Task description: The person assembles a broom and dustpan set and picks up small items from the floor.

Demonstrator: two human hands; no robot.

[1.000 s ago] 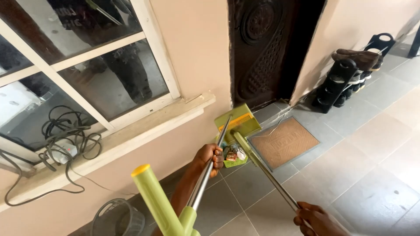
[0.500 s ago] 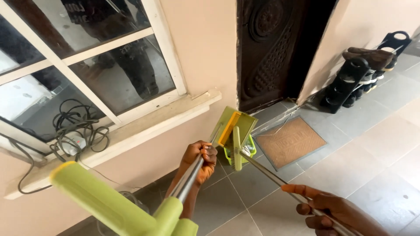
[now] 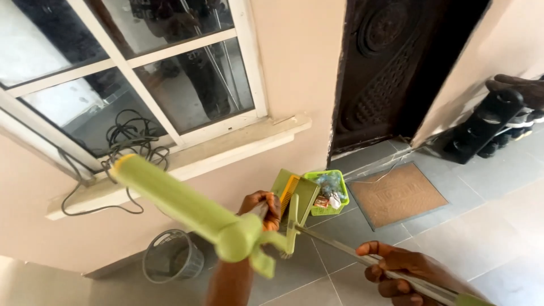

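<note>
My left hand is closed around a metal pole that ends in a thick light-green handle pointing up and left toward the camera. At the pole's lower end a green dustpan with a yellow comb edge hangs tilted beside a small green basket holding scraps of rubbish. My right hand grips a second thin metal pole low on the right. That pole runs up-left to a green head next to the dustpan.
A grey round basket stands by the wall under a window sill that carries coiled black cables. A brown doormat lies before a dark carved door. A black shoe rack stands at the right.
The green handle has swung up and across the view. The dustpan has tipped beside the green basket, whose contents now show. My right hand has moved up along its pole.
</note>
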